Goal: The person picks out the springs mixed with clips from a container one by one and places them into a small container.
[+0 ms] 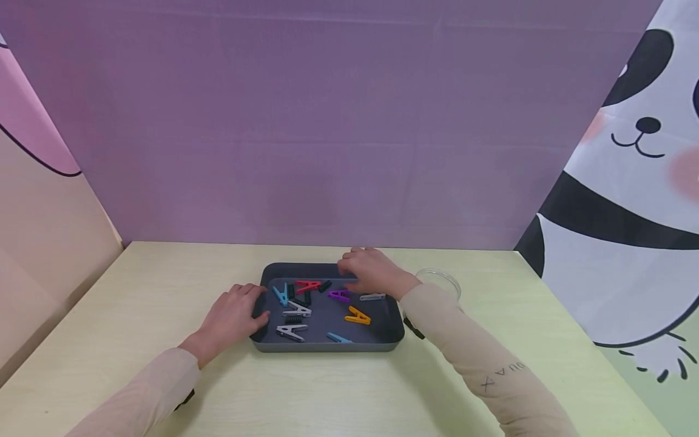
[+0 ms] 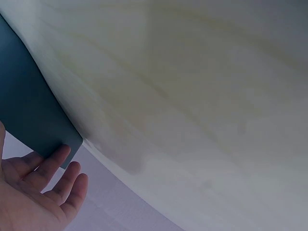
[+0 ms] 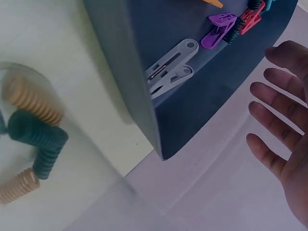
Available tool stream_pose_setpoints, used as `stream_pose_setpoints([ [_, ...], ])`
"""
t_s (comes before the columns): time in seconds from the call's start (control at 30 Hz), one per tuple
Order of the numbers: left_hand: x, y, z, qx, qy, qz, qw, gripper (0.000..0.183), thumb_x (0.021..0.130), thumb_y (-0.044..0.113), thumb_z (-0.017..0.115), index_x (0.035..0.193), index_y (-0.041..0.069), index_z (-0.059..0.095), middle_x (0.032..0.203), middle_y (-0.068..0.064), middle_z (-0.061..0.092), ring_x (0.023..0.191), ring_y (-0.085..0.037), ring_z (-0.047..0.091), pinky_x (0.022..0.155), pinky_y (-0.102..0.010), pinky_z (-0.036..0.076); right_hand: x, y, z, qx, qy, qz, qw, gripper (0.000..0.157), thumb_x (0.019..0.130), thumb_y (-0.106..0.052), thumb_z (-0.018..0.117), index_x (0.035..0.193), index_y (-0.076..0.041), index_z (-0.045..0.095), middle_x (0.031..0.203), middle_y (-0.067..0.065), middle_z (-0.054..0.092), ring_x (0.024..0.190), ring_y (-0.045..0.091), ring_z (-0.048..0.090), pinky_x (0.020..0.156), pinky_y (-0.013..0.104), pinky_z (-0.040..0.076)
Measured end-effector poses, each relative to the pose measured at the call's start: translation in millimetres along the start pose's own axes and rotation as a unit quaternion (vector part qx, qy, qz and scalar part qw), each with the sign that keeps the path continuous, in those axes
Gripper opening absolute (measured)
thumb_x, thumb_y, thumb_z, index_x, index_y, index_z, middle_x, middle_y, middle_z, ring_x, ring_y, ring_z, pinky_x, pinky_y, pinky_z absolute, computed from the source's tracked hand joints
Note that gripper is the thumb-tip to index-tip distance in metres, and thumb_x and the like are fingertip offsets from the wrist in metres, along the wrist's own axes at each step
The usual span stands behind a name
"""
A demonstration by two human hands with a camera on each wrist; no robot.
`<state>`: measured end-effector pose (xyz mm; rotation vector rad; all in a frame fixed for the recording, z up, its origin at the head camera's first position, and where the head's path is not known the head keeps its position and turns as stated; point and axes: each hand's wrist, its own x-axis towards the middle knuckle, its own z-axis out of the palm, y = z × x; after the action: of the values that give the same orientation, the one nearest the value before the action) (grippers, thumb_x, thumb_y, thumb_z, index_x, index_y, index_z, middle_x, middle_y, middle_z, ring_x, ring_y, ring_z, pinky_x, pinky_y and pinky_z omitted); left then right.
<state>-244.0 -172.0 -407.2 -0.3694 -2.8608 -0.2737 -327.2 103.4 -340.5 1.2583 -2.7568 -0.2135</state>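
The purple clip (image 1: 339,296) lies near the wide, empty right grip (image 1: 375,272); the wide left grip (image 1: 233,311) touches the tray (image 1: 327,348).

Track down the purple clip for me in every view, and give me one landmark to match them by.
Head: the purple clip lies in the dark tray, in the picture's lower half, near the middle from side to side.
Left wrist: not in it.
Right wrist: near the top, right of centre, between the gray clip and the red clip.
Shared landmark: the tray, partly visible at left in the left wrist view.
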Motion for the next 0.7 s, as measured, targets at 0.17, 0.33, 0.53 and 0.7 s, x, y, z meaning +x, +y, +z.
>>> stream_pose_setpoints([
  [0.17, -0.1, 0.0, 0.1, -0.002, 0.002, 0.002, 1.0, 0.046, 0.08, 0.032, 0.064, 0.115, 0.004, 0.057, 0.115, -0.013, 0.06, 0.105, -0.031, 0.054, 0.085, -0.044, 0.048, 10, -2, 1.9, -0.004, -0.011, 0.0, 1.0, 0.026, 0.077, -0.029, 0.071, 0.099, -0.016, 0.064, 0.095, -0.003, 0.063, 0.091, 0.015, 0.054, 0.089, 0.038, 0.046],
  [0.33, -0.7, 0.1, 0.4, -0.006, 0.005, 0.002, 1.0, 0.046, 0.079, 0.032, 0.065, 0.115, 0.004, 0.057, 0.114, -0.012, 0.061, 0.105, -0.03, 0.054, 0.085, -0.044, 0.048, 20, -5, 6.1, 0.0, -0.017, 0.0, 1.0, 0.026, 0.077, -0.027, 0.07, 0.099, -0.014, 0.064, 0.096, -0.001, 0.064, 0.091, 0.016, 0.054, 0.088, 0.036, 0.046],
  [0.53, -0.5, -1.2, 2.0, -0.006, 0.006, 0.002, 1.0, 0.046, 0.079, 0.033, 0.065, 0.115, 0.004, 0.057, 0.115, -0.012, 0.061, 0.105, -0.03, 0.054, 0.086, -0.044, 0.048, 29, -8, 12.7, 0.009, -0.027, 0.006, 1.0, 0.024, 0.079, -0.026, 0.07, 0.099, -0.016, 0.065, 0.097, -0.002, 0.064, 0.092, 0.016, 0.056, 0.086, 0.033, 0.048],
  [0.7, -0.4, -1.5, 2.2, -0.004, 0.003, 0.001, 1.0, 0.048, 0.079, 0.034, 0.065, 0.116, 0.004, 0.057, 0.115, -0.013, 0.06, 0.105, -0.03, 0.054, 0.085, -0.044, 0.048, 35, -10, 18.6, 0.002, -0.033, 0.011, 0.999, 0.023, 0.08, -0.026, 0.069, 0.1, -0.016, 0.065, 0.098, -0.002, 0.064, 0.091, 0.015, 0.057, 0.082, 0.032, 0.049],
])
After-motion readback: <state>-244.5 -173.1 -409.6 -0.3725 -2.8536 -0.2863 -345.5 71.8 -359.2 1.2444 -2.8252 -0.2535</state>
